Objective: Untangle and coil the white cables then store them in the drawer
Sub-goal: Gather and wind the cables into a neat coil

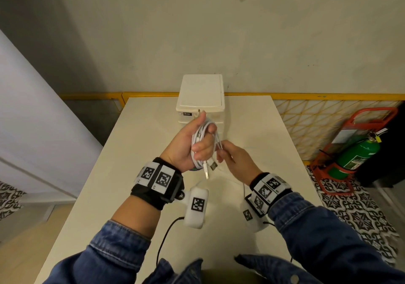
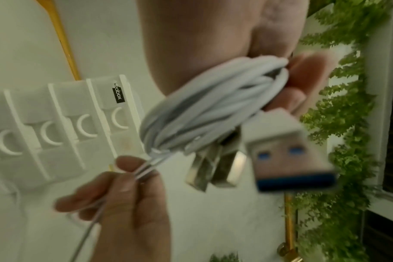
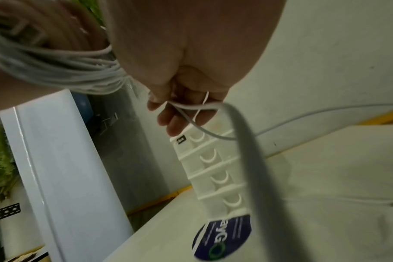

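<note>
My left hand (image 1: 192, 143) grips a coiled bundle of white cables (image 1: 202, 135) held up above the table; USB plugs (image 1: 210, 167) dangle below it. In the left wrist view the cable bundle (image 2: 213, 109) wraps across the palm, with a blue-tongued USB plug (image 2: 287, 154) close to the camera. My right hand (image 1: 228, 154) pinches loose white strands (image 2: 146, 168) leading off the coil; in the right wrist view a strand (image 3: 191, 108) runs through its fingertips. The white drawer unit (image 1: 200, 99) stands behind the hands, its stacked drawers (image 2: 56, 124) closed.
The white table (image 1: 131, 174) carries a loose cable length (image 3: 325, 113) trailing right and a round blue sticker (image 3: 222, 235). A yellow mesh fence (image 1: 306, 113) borders the far side. A green extinguisher (image 1: 359, 152) in a red stand sits on the floor to the right.
</note>
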The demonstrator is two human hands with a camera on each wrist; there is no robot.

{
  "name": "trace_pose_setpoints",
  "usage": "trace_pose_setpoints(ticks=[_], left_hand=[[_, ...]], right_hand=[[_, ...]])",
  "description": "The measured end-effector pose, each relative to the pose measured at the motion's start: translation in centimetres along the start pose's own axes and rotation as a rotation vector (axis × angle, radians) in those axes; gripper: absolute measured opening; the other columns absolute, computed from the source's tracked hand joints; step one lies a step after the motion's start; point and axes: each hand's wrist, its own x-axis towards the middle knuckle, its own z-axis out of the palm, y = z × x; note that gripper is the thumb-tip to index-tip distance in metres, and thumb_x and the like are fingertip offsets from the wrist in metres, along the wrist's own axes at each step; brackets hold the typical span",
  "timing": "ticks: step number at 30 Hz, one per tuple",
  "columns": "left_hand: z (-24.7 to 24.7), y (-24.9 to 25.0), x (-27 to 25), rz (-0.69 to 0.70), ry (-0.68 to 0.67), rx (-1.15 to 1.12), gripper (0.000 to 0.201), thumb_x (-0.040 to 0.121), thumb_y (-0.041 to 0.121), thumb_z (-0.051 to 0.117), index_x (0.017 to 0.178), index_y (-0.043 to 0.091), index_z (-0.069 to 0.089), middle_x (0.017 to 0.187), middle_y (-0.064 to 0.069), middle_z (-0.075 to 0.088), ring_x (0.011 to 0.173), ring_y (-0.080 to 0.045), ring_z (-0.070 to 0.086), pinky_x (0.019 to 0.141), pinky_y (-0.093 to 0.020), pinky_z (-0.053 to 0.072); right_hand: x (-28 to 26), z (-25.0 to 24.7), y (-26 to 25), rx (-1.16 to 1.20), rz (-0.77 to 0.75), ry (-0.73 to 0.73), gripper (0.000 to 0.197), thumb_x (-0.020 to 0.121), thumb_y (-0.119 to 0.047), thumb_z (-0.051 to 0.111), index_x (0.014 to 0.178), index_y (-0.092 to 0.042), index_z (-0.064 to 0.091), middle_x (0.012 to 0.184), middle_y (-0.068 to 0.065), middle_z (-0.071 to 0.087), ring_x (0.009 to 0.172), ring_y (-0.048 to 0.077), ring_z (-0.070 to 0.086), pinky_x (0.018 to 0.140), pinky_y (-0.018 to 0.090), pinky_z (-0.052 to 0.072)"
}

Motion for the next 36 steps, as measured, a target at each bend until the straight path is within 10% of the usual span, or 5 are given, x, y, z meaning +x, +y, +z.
trace_pose_setpoints(ticks=[9, 16, 23, 30, 36], left_hand=[[0.5, 2.7, 0.4, 0.486, 0.387, -0.047, 0.049, 0.093, 0.058, 0.026, 0.075, 0.017, 0.046, 0.041, 0.008, 0.037, 0.036, -0.007, 0.036, 0.041, -0.018, 0.030], [-1.5, 1.1, -0.1, 0.681, 0.903, 0.463, 0.032, 0.098, 0.036, 0.043, 0.074, 0.017, 0.050, 0.048, 0.001, 0.047, 0.044, -0.017, 0.045, 0.043, -0.024, 0.039], [-5.0, -1.7, -1.3, 0.013, 0.774, 1.413, 0.058, 0.090, 0.047, 0.054, 0.055, 0.001, 0.058, 0.046, -0.013, 0.056, 0.041, -0.022, 0.050, 0.051, -0.036, 0.048], [-4.1, -2.1, -2.3, -0.343, 0.416, 0.923, 0.064, 0.084, 0.066, 0.045, 0.072, 0.005, 0.057, 0.039, -0.009, 0.040, 0.031, -0.019, 0.035, 0.039, -0.021, 0.031], [-3.1, -1.4, -2.2, -0.303, 0.324, 0.909, 0.036, 0.089, 0.018, 0.061, 0.065, -0.009, 0.055, 0.034, -0.004, 0.038, 0.028, -0.019, 0.032, 0.039, -0.024, 0.028]], right_hand=[[-2.8, 3.1, 1.3, -0.017, 0.090, -0.193, 0.016, 0.097, -0.015, 0.036, 0.100, -0.010, 0.051, 0.068, -0.012, 0.050, 0.062, 0.007, 0.048, 0.072, 0.029, 0.040], [-2.5, 3.1, -0.6, -0.129, -0.108, -0.258, 0.040, 0.094, -0.027, 0.045, 0.134, -0.022, 0.045, 0.118, 0.008, 0.067, 0.105, 0.024, 0.062, 0.088, 0.029, 0.047], [-0.8, 1.6, -2.1, 0.087, -0.140, -0.105, 0.022, 0.091, -0.021, 0.054, 0.110, -0.020, 0.065, 0.108, 0.003, 0.070, 0.096, 0.012, 0.063, 0.086, 0.025, 0.047], [0.4, -0.9, -0.3, 0.125, -0.013, -0.001, 0.009, 0.084, -0.012, 0.063, 0.089, -0.018, 0.068, 0.069, -0.020, 0.061, 0.068, -0.004, 0.058, 0.070, 0.013, 0.041], [0.0, -2.1, 1.4, 0.147, 0.015, 0.060, 0.020, 0.085, -0.010, 0.060, 0.101, -0.017, 0.072, 0.073, -0.014, 0.061, 0.069, -0.001, 0.057, 0.073, 0.011, 0.042]])
